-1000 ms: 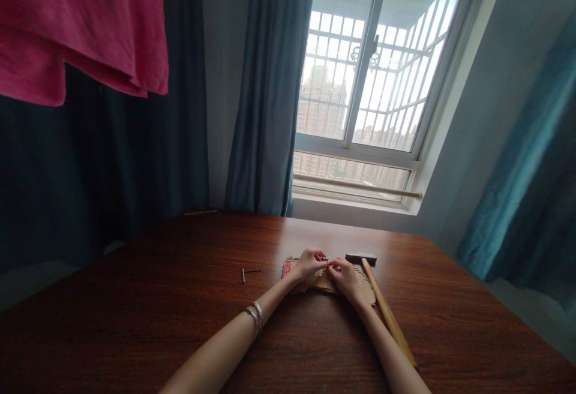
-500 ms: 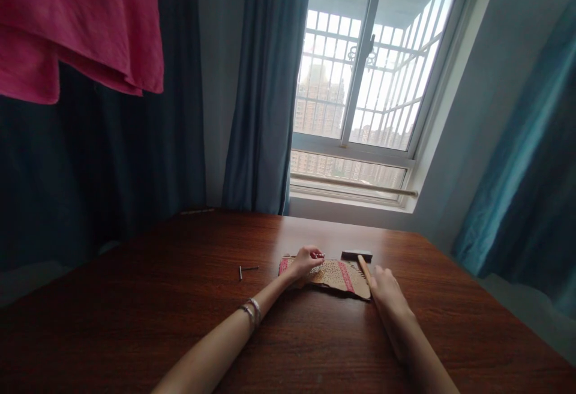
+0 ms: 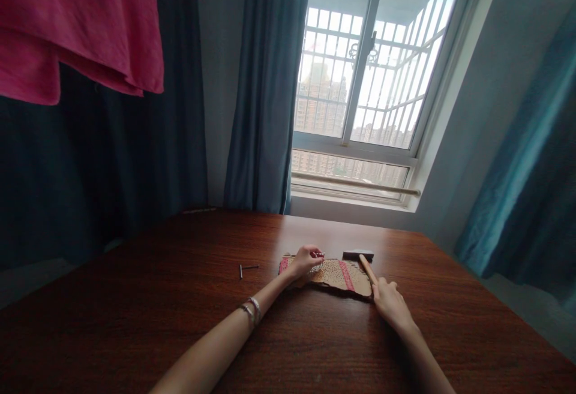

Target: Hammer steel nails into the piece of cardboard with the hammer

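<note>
A flat piece of tan cardboard (image 3: 333,274) with red stripes and many small holes lies on the wooden table (image 3: 180,304). My left hand (image 3: 306,261) rests on its left part, fingers pinched on a small nail held upright. My right hand (image 3: 389,302) lies at the cardboard's right edge, fingers closed round the wooden handle of a hammer (image 3: 365,265). The hammer's dark head rests on the table just beyond the cardboard. Bracelets circle my left wrist.
Two loose nails (image 3: 246,269) lie on the table left of the cardboard. A window with grey-blue curtains (image 3: 265,94) stands behind the table. A pink cloth (image 3: 81,22) hangs at the upper left. Teal curtain hangs at the right.
My right hand left the nail at the cardboard's middle, moved right and closed on the hammer handle. My left hand kept the nail in place.
</note>
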A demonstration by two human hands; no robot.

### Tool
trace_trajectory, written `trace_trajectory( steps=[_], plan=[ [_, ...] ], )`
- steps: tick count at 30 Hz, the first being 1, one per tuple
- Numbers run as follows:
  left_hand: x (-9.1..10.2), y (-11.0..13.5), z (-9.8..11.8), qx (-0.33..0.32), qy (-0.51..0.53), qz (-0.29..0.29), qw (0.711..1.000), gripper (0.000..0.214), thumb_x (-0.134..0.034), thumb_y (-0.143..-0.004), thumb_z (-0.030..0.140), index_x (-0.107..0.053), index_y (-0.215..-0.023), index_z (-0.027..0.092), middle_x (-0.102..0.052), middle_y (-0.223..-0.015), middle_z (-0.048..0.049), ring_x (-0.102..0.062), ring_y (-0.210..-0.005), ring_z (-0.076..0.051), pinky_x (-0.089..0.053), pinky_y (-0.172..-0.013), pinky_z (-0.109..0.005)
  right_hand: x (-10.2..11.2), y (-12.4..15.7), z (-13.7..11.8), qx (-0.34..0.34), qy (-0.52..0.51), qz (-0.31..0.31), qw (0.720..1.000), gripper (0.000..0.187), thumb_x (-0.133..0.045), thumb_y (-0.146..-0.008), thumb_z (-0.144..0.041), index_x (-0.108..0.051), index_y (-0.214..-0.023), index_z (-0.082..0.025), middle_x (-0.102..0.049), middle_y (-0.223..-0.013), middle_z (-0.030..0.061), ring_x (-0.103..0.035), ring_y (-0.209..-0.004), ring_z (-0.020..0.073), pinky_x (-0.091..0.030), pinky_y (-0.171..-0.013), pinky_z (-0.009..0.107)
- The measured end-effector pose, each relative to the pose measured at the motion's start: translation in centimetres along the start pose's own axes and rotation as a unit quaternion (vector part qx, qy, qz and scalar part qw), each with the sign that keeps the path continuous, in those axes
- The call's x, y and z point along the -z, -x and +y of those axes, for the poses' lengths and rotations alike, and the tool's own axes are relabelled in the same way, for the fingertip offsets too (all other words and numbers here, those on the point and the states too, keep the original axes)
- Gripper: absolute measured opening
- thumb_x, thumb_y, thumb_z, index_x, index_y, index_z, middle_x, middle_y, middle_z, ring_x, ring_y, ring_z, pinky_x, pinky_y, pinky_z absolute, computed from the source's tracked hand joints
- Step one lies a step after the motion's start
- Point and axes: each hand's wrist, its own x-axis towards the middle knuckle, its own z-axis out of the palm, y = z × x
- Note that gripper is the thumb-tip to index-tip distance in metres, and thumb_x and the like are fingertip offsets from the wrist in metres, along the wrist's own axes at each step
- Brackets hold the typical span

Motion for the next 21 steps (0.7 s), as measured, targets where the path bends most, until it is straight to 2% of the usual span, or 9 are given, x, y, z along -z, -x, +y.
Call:
trace_trajectory(
  steps=[4, 6, 8, 10, 12, 14, 16, 21],
  plan=[
    [-0.1, -0.1, -0.3, -0.007, -0.003, 0.005, 1.0, 0.025, -0.058, -0.068, 0.03, -0.068, -0.08, 0.011, -0.065, -0.072, -0.0042, -0.055, -0.065, -0.013, -0.039, -0.058, -0.02, 0.4, -0.6, 0.2, 0.031, -0.119, 0.028, 0.992, 0.029, -0.035, -0.082, -0.035, -0.056, -0.091, -0.017, -0.06, -0.088, 0.0127, -0.06, -0.08, 0.0224, -0.043, -0.066, 0.029],
    [-0.1, -0.2, -0.3, -0.003, -0.005, 0.006, 1.0, 0.025, -0.058, -0.068, 0.031, -0.068, -0.08, 0.011, -0.065, -0.072, -0.0042, -0.055, -0.065, -0.013, -0.039, -0.058, -0.02, 0.7, -0.7, -0.4, 0.041, -0.236, 0.038, 0.97, 0.028, -0.041, -0.078, -0.038, -0.056, -0.09, -0.018, -0.06, -0.076, 0.0077, -0.059, -0.066, 0.0189, -0.042, -0.055, 0.027],
    [-0.2, -0.2, -0.3, 0.003, -0.008, 0.004, 1.0, 0.026, -0.057, -0.068, 0.032, -0.068, -0.08, 0.011, -0.065, -0.072, -0.0039, -0.055, -0.065, -0.014, -0.039, -0.058, -0.02, 1.3, -0.4, -1.4, 0.031, -0.381, 0.002, 0.924, 0.032, -0.044, -0.075, -0.043, -0.054, -0.091, -0.017, -0.055, -0.064, 0.002, -0.05, -0.045, 0.0129, -0.036, -0.041, 0.025],
    [-0.2, -0.2, -0.3, 0.006, -0.007, 0.001, 1.0, 0.027, -0.057, -0.069, 0.033, -0.068, -0.081, 0.012, -0.065, -0.072, -0.0036, -0.055, -0.066, -0.014, -0.039, -0.058, -0.02, 1.9, 0.2, -2.4, 0.021, -0.517, -0.077, 0.852, 0.036, -0.048, -0.072, -0.049, -0.052, -0.091, -0.018, -0.051, -0.06, -0.0024, -0.037, -0.034, 0.0068, -0.027, -0.033, 0.021],
    [-0.1, -0.2, -0.3, 0.01, -0.006, -0.002, 1.0, 0.027, -0.057, -0.068, 0.033, -0.067, -0.08, 0.012, -0.066, -0.072, -0.0035, -0.056, -0.066, -0.014, -0.039, -0.059, -0.021, 2.7, 1.0, -3.2, 0.029, -0.597, -0.162, 0.785, 0.038, -0.056, -0.067, -0.051, -0.051, -0.085, -0.018, -0.05, -0.06, -0.0037, -0.032, -0.032, 0.0031, -0.022, -0.031, 0.018],
    [-0.1, -0.2, -0.3, 0.014, -0.005, -0.005, 1.0, 0.026, -0.057, -0.068, 0.033, -0.067, -0.08, 0.012, -0.066, -0.073, -0.0034, -0.056, -0.067, -0.014, -0.039, -0.06, -0.021, 3.3, 1.8, -3.8, 0.041, -0.625, -0.218, 0.749, 0.039, -0.061, -0.063, -0.052, -0.051, -0.076, -0.017, -0.05, -0.06, -0.0039, -0.029, -0.032, 0.001, -0.019, -0.03, 0.017],
    [0.0, -0.1, -0.2, 0.018, -0.004, -0.007, 1.0, 0.026, -0.057, -0.069, 0.033, -0.067, -0.081, 0.012, -0.066, -0.074, -0.0031, -0.056, -0.068, -0.014, -0.039, -0.06, -0.02, 3.7, 2.3, -4.1, 0.046, -0.631, -0.244, 0.735, 0.04, -0.064, -0.061, -0.052, -0.051, -0.07, -0.016, -0.049, -0.057, -0.0044, -0.029, -0.032, 0.0, -0.018, -0.029, 0.016],
    [0.1, 0.0, 0.2, 0.016, -0.006, -0.005, 1.0, 0.027, -0.057, -0.069, 0.033, -0.067, -0.08, 0.011, -0.065, -0.073, -0.0031, -0.056, -0.067, -0.014, -0.038, -0.058, -0.02, 4.0, 2.5, -4.1, 0.03, -0.667, -0.267, 0.694, 0.038, -0.065, -0.063, -0.049, -0.054, -0.079, -0.016, -0.044, -0.056, -0.0063, -0.026, -0.032, -0.0015, -0.016, -0.028, 0.013]
  ],
)
